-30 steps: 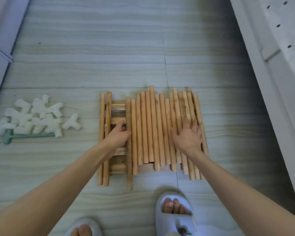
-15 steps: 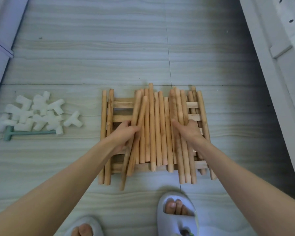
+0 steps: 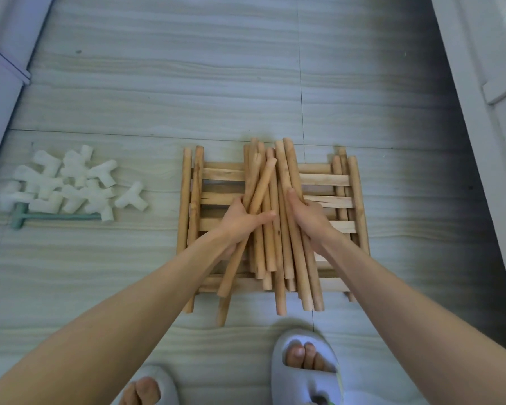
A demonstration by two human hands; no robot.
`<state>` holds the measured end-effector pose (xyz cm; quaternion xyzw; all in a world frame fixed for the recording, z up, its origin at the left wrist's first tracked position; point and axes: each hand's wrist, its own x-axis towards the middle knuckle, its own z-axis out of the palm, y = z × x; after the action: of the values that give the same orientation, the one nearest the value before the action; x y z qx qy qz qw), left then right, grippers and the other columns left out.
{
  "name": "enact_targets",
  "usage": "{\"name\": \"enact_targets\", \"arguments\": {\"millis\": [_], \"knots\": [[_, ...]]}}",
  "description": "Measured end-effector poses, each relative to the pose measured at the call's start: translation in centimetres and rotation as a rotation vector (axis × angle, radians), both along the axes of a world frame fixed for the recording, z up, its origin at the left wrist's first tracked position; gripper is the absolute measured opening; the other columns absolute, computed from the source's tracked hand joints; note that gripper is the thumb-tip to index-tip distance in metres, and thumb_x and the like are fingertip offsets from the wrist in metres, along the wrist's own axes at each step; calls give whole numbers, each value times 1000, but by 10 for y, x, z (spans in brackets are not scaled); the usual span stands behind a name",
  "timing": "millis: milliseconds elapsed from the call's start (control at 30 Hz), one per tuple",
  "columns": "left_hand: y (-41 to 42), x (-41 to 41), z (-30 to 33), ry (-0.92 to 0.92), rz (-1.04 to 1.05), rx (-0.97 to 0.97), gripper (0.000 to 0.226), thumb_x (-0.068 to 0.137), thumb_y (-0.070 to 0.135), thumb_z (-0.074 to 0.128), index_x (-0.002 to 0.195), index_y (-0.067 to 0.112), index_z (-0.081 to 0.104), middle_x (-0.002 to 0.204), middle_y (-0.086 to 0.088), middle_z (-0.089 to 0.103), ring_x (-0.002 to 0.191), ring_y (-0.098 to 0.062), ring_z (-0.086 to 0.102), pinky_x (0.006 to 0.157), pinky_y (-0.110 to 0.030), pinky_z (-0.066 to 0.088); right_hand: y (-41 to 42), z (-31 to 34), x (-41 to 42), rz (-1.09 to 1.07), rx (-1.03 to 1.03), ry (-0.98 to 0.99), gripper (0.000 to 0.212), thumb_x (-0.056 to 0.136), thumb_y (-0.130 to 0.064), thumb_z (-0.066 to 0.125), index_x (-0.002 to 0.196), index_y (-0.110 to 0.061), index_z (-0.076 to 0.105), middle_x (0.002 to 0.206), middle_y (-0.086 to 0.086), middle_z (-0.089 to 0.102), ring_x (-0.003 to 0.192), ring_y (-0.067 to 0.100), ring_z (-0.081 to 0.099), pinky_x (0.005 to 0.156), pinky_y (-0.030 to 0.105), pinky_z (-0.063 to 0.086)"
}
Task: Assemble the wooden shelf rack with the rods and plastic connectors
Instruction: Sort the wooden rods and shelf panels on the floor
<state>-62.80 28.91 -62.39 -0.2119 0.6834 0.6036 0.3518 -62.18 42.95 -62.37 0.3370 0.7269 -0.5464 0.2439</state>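
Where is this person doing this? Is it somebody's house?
Probably a room at home. The work is on a pale tiled floor, white furniture stands along the right edge, and the person wears soft slippers.

Wooden rods point(image 3: 278, 217) bunched atop slatted shelf panels point(image 3: 324, 182)

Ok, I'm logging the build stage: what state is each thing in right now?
Rods: loose, gathered in a bundle between both hands.
Slatted panels: flat on the floor under the rods.
Connectors: unused pile on the floor.
Mallet: lying untouched.
Left hand: gripping rods.
Right hand: gripping rods.
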Motion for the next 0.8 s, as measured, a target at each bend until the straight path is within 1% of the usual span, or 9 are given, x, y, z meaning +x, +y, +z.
{"name": "enact_targets", "arguments": {"millis": [133,267,300,367,500,633,667,733,800], "knots": [[11,6,-1,87,20,-46,71,77,28,76,131,12,34,120,-3,56,108,-17,58,92,-34,51,-5,-4,1,-13,-62,-10,60,90,-60,43,116,-8,60,111,11,66,100,25,64,95,41,50],[-2,3,2,41,118,62,54,80,19,73,125,12,45,105,0,62,91,-10,62,66,-18,53,-11,0,0,-21,-194,-15,67,88,-64,41,118,-8,61,106,8,69,95,20,67,89,36,53],[-7,3,3,15,141,99,53,80,18,73,125,11,46,106,-2,63,92,-12,63,67,-20,55,-14,0,1,-9,-218,-4,67,88,-65,40,119,-9,61,106,8,70,95,19,68,88,34,54],[-14,3,6,-21,174,134,57,80,21,73,129,9,47,112,-7,64,98,-17,64,76,-27,56,-22,1,5,-20,-280,24,66,86,-66,41,118,-13,62,104,6,71,93,17,69,85,32,55],[-22,1,18,13,164,193,57,80,25,73,130,12,47,110,-5,65,97,-14,65,75,-25,56,-32,6,5,-40,-378,82,67,81,-67,49,118,-13,62,103,5,72,93,15,69,86,32,55],[-32,-5,40,98,174,220,59,80,22,73,130,17,43,111,-2,64,95,-10,65,73,-22,57,-44,24,-4,-36,-378,158,62,82,-64,51,116,-13,64,101,5,72,92,15,70,85,33,56],[-37,-7,47,129,178,217,58,80,22,72,131,16,43,113,-2,64,97,-11,65,76,-24,56,-49,30,-8,-26,-386,180,60,83,-63,51,114,-14,64,100,5,73,91,15,70,83,33,56],[-50,-9,65,202,200,217,58,81,19,71,132,14,43,117,-5,64,102,-14,64,85,-28,55,-61,44,-15,27,-397,235,52,85,-61,49,109,-17,65,96,2,73,89,12,70,74,26,57],[-68,-11,84,283,234,234,55,84,16,68,133,12,42,119,-7,63,104,-14,64,86,-28,55,-79,61,-25,90,-393,302,43,86,-59,48,101,-22,66,93,0,73,87,9,70,69,21,56]]}}
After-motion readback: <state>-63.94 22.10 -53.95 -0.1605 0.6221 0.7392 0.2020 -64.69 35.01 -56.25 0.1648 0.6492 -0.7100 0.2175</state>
